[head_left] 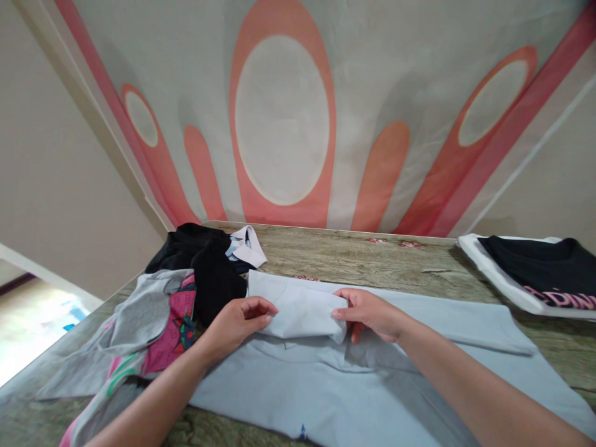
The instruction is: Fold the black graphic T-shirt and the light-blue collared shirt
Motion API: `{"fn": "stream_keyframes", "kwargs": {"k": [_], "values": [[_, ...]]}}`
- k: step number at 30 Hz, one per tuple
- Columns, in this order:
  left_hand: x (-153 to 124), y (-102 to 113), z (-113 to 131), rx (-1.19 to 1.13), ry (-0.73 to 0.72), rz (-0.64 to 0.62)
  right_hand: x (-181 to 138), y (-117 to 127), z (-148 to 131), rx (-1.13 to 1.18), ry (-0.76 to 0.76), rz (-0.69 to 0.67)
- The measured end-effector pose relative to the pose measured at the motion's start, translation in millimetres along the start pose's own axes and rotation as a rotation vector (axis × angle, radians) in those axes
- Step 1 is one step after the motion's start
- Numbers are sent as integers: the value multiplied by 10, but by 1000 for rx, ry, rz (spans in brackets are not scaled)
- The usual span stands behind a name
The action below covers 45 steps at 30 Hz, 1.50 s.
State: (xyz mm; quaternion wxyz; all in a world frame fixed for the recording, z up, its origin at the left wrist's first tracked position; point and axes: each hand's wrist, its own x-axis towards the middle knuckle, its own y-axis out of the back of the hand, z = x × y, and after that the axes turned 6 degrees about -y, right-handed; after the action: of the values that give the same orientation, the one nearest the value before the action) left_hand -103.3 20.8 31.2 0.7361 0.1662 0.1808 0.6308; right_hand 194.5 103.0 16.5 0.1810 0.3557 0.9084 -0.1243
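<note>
A light blue shirt (279, 388) lies spread on the wood-grain table (307, 248), one sleeve stretched out to the right. Its collar (300, 313) is raised in the middle, between both hands. At the collar's left end, my left hand (242, 320) pinches the cloth between thumb and fingers. My right hand (372, 315) grips the other end the same way, its lower fingers curled beneath. A small dark blue mark (302, 430) shows on the shirt front near the bottom of the view.
On the left lie a heap of black clothing (186, 251), a white-collared garment (249, 246) and a grey and pink printed garment (153, 316). Folded white and black shirts (540, 267) are stacked at the far right. A wall with orange shapes (284, 124) rises behind the table.
</note>
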Motion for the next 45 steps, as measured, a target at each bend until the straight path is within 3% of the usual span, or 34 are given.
{"fn": "stream_keyframes", "kwargs": {"k": [2,5,7,9,19,29,32,36,40,42,45], "values": [[-20,52,39,-27,14,-61,-35,19,-19,-14,5,-74],[-57,153,80,-41,30,-274,-67,34,-38,-103,9,-161],[-77,207,83,-27,27,-405,-67,32,-36,-178,-4,-174],[-85,220,75,-20,25,-442,-56,21,-27,-221,-12,-160],[-45,26,100,28,43,-147,-77,-6,-52,-316,-14,-95],[-33,-24,97,13,-167,22,-113,31,-62,-406,8,-145],[-29,-59,67,49,-183,34,-148,54,-82,-511,-37,-186],[-50,-90,63,122,-166,-38,-183,61,-107,-556,-105,-240],[-45,-133,82,86,-203,83,-191,63,-115,-475,-69,-236],[-35,-143,91,55,-158,133,-190,80,-99,-459,-73,-236],[-32,-122,106,58,-59,81,-195,110,-70,-499,-162,-322]]}}
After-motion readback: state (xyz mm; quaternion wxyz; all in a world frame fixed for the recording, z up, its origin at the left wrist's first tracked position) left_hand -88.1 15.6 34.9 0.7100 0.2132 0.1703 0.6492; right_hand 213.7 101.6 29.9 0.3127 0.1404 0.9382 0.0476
